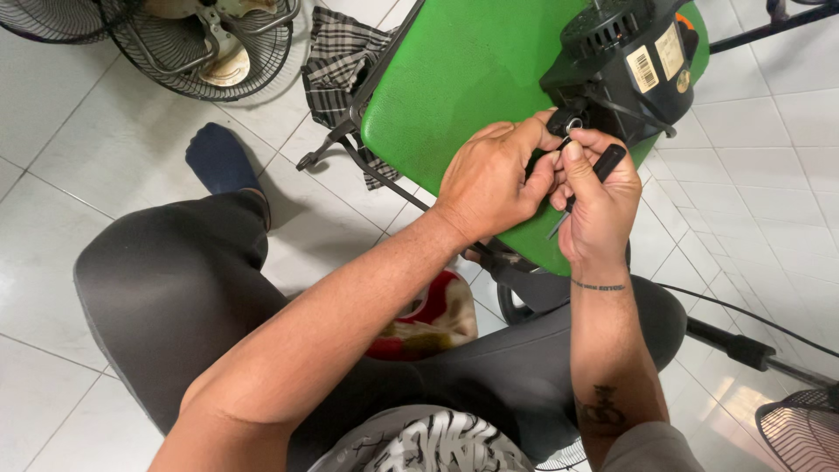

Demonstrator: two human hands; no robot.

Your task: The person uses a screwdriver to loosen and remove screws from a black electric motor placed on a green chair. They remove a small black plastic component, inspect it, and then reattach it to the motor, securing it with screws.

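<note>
- Left hand point(494, 179): fingers pinched shut on a small black fitting at the lower edge of the black fan motor point(622, 65), right where a little metal ring point(574, 123) shows.
- Right hand point(599, 205): fingers curled closed round a slim black-handled screwdriver point(587, 183), its metal tip pointing down past the palm, away from the motor.
- The two hands are touching, thumbs crowded together over that ring.
- The motor sits on a green chair seat point(463, 79), tilted and close to the seat's far edge, its wire loop hanging beside the fingers.
- Risk: the seat looks sloped and smooth, so a hard push could slide the motor off onto the tiled floor point(114, 166).
- Risk: the ring is tiny; a slip of the pinch and it likely drops between the knees.
- Risk: the tool's tip sits near the wrist; a jerk could jab skin.
- Outward: a checked cloth point(336, 52) under the seat, fan grilles point(205, 48) lying on the floor beyond it.
</note>
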